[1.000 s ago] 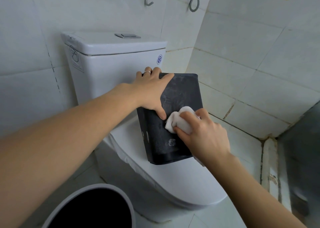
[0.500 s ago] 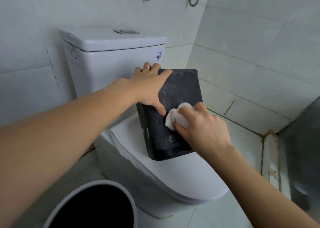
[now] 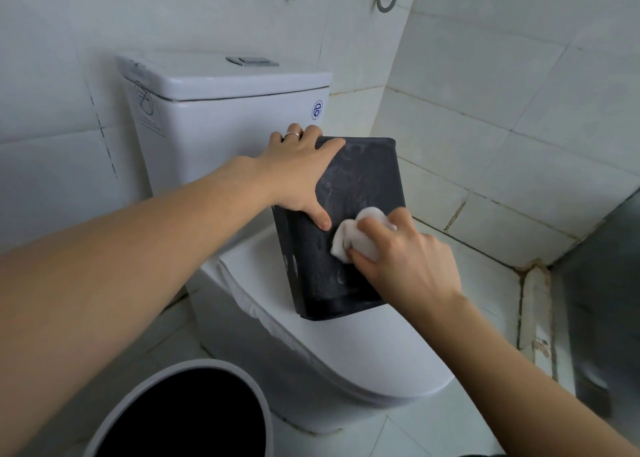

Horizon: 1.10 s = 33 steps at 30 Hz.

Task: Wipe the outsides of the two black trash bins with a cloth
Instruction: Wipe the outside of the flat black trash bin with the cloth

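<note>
right hand [image 3: 405,266] with white cloth [image 3: 358,238] on black bin [image 3: 363,179], left hand [image 3: 298,176] atop

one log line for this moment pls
step: wiping bin side | left hand: steadies black bin on toilet lid | right hand: presses white cloth to bin | round bin: on floor
</note>
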Tool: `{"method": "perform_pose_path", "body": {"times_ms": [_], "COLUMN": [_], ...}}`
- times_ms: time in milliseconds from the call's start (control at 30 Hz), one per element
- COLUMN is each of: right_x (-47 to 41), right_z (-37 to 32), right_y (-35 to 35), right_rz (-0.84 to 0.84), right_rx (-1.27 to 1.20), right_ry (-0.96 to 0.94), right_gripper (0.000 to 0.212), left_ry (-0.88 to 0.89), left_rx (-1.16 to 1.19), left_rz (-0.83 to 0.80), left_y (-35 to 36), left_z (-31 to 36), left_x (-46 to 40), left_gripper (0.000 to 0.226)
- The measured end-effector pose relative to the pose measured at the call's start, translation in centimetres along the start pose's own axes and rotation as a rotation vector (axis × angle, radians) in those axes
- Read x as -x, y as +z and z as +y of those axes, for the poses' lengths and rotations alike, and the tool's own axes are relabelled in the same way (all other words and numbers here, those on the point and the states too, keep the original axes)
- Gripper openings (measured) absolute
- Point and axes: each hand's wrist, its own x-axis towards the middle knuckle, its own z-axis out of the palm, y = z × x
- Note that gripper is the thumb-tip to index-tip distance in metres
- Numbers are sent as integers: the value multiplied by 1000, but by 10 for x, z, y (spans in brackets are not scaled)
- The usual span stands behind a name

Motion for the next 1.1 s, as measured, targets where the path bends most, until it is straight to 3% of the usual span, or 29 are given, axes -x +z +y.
{"method": "perform_pose_path", "body": {"times_ms": [333,600,800,900,1100], "right_x": [37,-5,37,42,-11], "right_z": [-2,-5,-6,-4,-10], "right_y": [-13,-3,-14,-15,-8], "right_rz": [-61,-35,-54,-99,-37], "right_rx": [-35,8,-37,-32,45], "right_ry": [-108,31,-123,-106,44], "right_gripper": [23,27,25,21,28], "left_ry": [10,-12,-5,17,23], "left_rx": [-13,-16,-14,-27,-45], "left_rz": [-3,7,16,18,41], "left_y": [-1,1,2,0,0], "left_z": [2,0,-1,2,5], "left_x": [-2,1,0,0,2], "left_gripper": [137,136,135,136,138]}}
